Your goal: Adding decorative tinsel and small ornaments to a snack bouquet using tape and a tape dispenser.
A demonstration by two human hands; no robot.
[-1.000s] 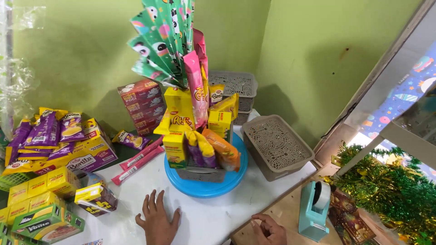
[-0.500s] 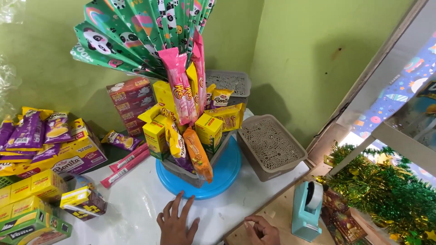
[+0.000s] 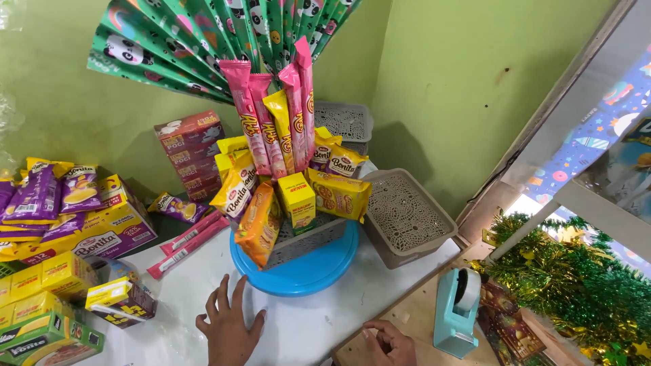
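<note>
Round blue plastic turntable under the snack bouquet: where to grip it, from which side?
Grip the round blue plastic turntable at its bare front rim, from the near side. Snack packets overhang the left and back, and a grey perforated plastic basket crowds the right. The left hand lies flat close by.

The snack bouquet (image 3: 285,176) on the blue stand (image 3: 305,271) got spun around, orange pack now facing front, and the left hand (image 3: 229,325) slid closer to it.

A snack arrangement (image 3: 285,176) stands upright in a grey basket (image 3: 305,242) on a round blue turntable (image 3: 308,271): tall pink and yellow packets at twelve o'clock, yellow boxes and an orange packet leaning outward toward seven o'clock, fanned green paper (image 3: 203,34) behind.
</note>
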